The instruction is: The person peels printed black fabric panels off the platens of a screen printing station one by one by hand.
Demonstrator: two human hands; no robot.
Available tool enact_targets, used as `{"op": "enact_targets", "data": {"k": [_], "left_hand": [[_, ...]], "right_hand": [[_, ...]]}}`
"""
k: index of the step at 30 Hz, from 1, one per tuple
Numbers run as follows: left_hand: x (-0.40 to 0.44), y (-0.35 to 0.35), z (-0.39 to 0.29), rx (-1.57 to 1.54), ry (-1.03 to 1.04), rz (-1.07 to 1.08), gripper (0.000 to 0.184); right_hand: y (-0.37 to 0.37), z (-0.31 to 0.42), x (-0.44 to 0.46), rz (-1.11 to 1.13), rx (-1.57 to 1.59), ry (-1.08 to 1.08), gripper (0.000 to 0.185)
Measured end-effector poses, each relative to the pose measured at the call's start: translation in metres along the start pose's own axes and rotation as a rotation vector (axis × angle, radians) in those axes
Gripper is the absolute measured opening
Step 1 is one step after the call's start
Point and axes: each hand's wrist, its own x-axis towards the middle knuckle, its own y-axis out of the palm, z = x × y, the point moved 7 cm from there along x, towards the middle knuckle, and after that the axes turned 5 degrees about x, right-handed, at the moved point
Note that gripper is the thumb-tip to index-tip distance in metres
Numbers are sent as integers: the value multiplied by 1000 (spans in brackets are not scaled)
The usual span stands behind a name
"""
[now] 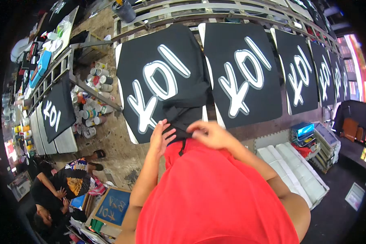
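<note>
As my left hand (162,138) spreads its fingers at the bunched edge of the black shirt (162,77) at 12 o'clock, my right hand (210,135) curls beside it; I cannot tell whether either hand grips cloth. The shirt lies on a white board (204,113). More shirts (244,77) run toward 2 o'clock, tubs (103,79) stand at 10, and a person (57,183) is at 8.

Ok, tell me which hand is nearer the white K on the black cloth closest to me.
Left: the left hand is beside the white K, near its lower end; the right hand is farther right, by the bunched cloth.
</note>
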Motion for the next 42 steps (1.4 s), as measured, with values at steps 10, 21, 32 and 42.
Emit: {"op": "enact_targets", "data": {"k": [10, 21, 32, 42], "left_hand": [[-19, 76, -105, 1211, 1207, -577, 60], [-139, 74, -203, 462, 965, 60, 9], [-171, 63, -162, 302, 821, 151, 12], [-126, -65, -126, 272, 730, -254, 13]], "right_hand": [[-82, -81, 68, -503, -562, 126, 33], [-81, 53, 75, -158, -681, -304, 49], [-134, -43, 193, -660, -722, -8, 80], [-201, -43, 203, -672, -467, 63, 44]]}}
